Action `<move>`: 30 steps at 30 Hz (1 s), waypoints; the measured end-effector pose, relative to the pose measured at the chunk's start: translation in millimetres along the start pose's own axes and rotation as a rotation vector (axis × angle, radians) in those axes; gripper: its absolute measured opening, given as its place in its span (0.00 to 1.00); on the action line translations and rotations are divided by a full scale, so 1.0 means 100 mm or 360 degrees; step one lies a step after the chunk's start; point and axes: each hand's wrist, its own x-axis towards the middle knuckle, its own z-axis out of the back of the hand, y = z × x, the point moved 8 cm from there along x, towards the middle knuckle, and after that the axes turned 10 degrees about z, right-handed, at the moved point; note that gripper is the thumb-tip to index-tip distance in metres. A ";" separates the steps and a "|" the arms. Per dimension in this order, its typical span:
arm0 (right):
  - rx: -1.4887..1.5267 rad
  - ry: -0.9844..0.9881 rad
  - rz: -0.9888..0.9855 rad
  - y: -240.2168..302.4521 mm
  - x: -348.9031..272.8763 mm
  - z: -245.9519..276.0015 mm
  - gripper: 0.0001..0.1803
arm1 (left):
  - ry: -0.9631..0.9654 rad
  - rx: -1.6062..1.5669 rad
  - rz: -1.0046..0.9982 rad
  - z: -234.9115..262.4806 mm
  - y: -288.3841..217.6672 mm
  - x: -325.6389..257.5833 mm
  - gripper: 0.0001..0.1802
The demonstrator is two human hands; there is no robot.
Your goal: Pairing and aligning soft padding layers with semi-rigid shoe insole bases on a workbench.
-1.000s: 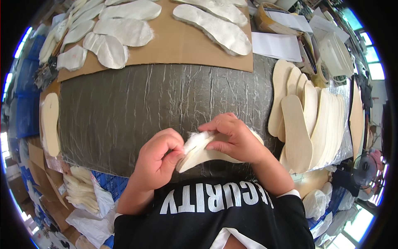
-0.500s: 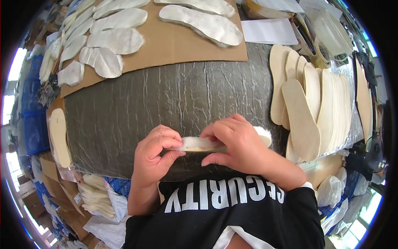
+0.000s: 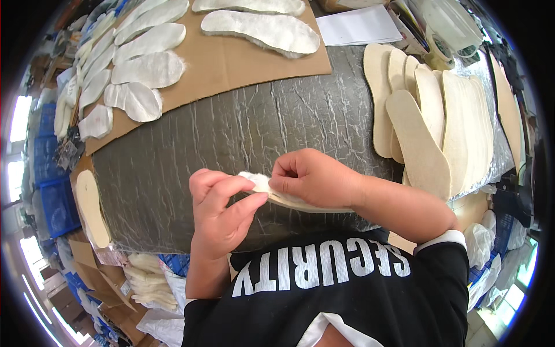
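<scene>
A white fleecy insole with a cream backing edge (image 3: 300, 205) is held low over the dark table, close to my body. The thumb and fingers of my left hand (image 3: 222, 211) pinch its left end. Over the fleece, my right hand (image 3: 318, 180) is closed, thumb against bent fingers, gripping the top near that same end. My right hand and forearm hide much of the insole's right part. Ahead on the cardboard sheet (image 3: 243, 72) lie several white fleecy insoles (image 3: 260, 30).
Plain cream insoles (image 3: 419, 139) are piled at the right of the dark wrinkled tabletop (image 3: 191, 150). One more cream insole (image 3: 91, 208) lies at the left edge. White paper (image 3: 358, 26) and a clear plastic tub (image 3: 451, 26) are at the far right. An open carton (image 3: 98, 272) stands lower left.
My right hand has shifted left along the insole and closed into a tight pinch nearer my left hand. The insole's right end now tilts lower. The view has turned slightly.
</scene>
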 end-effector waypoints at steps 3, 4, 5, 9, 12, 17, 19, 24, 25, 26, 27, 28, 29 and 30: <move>-0.0045 -0.0009 -0.0005 0.04 -0.01 -0.03 0.11 | 0.0064 0.0034 -0.0034 -0.03 0.04 -0.02 0.15; -0.0048 0.0002 -0.0009 0.03 -0.01 -0.04 0.11 | 0.0068 0.0043 -0.0086 -0.03 0.03 -0.04 0.15; -0.0051 0.0013 -0.0014 0.02 0.00 -0.05 0.11 | 0.0070 0.0043 -0.0090 -0.03 0.04 -0.04 0.15; -0.0074 -0.0019 -0.0035 -0.06 0.00 -0.04 0.11 | 0.0108 -0.0030 -0.0072 -0.11 0.10 -0.08 0.12; 0.0048 -0.0008 -0.0205 -0.10 -0.02 -0.05 0.10 | 0.0104 -0.0099 -0.0031 -0.12 0.13 -0.07 0.12; 0.0156 0.0129 -0.0258 -0.16 0.00 -0.11 0.12 | 0.0178 -0.0120 -0.0030 -0.19 0.13 -0.05 0.11; 0.0180 0.0225 -0.0268 -0.15 0.03 -0.12 0.11 | 0.0187 -0.0077 -0.0034 -0.20 0.13 -0.07 0.11; 0.0377 0.0413 -0.0306 -0.30 0.06 -0.18 0.10 | 0.0157 -0.0012 -0.0111 -0.17 0.12 -0.12 0.09; 0.0372 0.0361 -0.0292 -0.31 0.07 -0.18 0.11 | 0.0142 0.0001 -0.0122 -0.17 0.12 -0.13 0.08; 0.0368 0.0308 -0.0278 -0.31 0.08 -0.17 0.11 | 0.0147 -0.0005 -0.0123 -0.18 0.10 -0.13 0.08; 0.0373 0.0305 -0.0282 -0.30 0.07 -0.18 0.11 | 0.0088 -0.0040 -0.0093 -0.15 0.07 -0.14 0.09; 0.0339 0.0239 -0.0265 -0.27 0.07 -0.15 0.11 | 0.0030 -0.0074 -0.0063 -0.12 0.05 -0.14 0.11; 0.0304 0.0173 -0.0247 -0.25 0.07 -0.12 0.11 | 0.0073 -0.0082 -0.0118 -0.13 -0.01 -0.14 0.11; 0.0309 0.0175 -0.0249 -0.26 0.07 -0.15 0.11 | 0.0077 -0.0081 -0.0114 -0.15 -0.03 -0.14 0.11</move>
